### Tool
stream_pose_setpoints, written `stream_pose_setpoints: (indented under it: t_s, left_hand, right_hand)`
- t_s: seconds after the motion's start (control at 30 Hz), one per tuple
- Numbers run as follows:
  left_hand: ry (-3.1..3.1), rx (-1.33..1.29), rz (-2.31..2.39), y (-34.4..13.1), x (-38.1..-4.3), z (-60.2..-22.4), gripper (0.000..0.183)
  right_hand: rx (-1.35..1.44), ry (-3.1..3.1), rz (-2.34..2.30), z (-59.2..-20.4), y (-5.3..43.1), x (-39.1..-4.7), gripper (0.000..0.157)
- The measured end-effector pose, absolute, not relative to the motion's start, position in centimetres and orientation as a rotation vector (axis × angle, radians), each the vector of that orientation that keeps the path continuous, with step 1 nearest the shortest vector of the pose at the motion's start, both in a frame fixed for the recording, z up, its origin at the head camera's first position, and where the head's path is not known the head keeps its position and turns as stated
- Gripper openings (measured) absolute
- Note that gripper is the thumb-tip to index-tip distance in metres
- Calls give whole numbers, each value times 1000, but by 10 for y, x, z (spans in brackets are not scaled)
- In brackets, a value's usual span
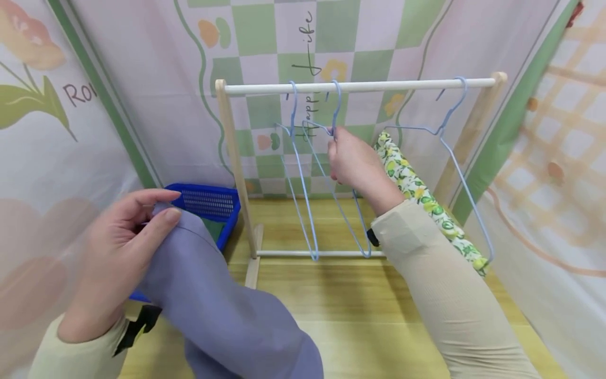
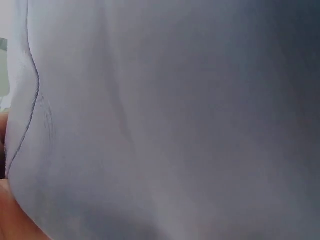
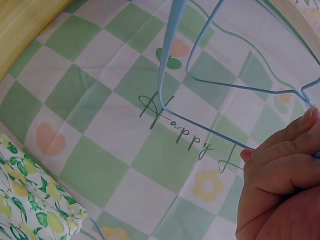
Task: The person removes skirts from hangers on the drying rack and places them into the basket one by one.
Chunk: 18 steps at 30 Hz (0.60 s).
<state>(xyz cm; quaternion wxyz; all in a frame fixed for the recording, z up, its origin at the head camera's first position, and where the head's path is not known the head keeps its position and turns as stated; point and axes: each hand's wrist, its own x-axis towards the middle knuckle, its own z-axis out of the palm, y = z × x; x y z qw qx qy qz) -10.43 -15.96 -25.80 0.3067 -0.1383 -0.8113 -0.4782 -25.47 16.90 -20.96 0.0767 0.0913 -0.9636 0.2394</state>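
Note:
My left hand (image 1: 118, 252) pinches a purple-grey cloth (image 1: 218, 295) by its upper edge, at the left in the head view; the rest hangs down in folds. That cloth (image 2: 160, 120) fills nearly all of the left wrist view. My right hand (image 1: 352, 163) grips a blue wire hanger (image 1: 336, 105) just below its hook, which is over the rack's white bar (image 1: 402, 86). In the right wrist view the curled fingers (image 3: 280, 170) hold that hanger's neck. Another blue hanger (image 1: 305, 195) hangs to its left.
At the right of the bar, a blue hanger (image 1: 466, 179) carries a lemon-patterned cloth (image 1: 416, 195). A blue basket (image 1: 208, 196) with something dark green inside stands left of the rack's wooden post (image 1: 234, 152). Behind hangs a checkered curtain (image 1: 258, 31). Below is a wood-grain surface (image 1: 350, 300).

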Motion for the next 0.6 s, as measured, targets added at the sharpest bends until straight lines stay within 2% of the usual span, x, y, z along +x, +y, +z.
stream_pose_setpoints:
  t_s: [0.27,0.6]
  left_hand:
    - [-2217,-355,-1204,-155,-118,-256,24]
    - [-2364,-352,-1176,-158,-124,-253,30]
  right_hand:
    - [289,-2877,719,-210,169,-255,47]
    - [281,-2885,692,-209,167,-255,50]
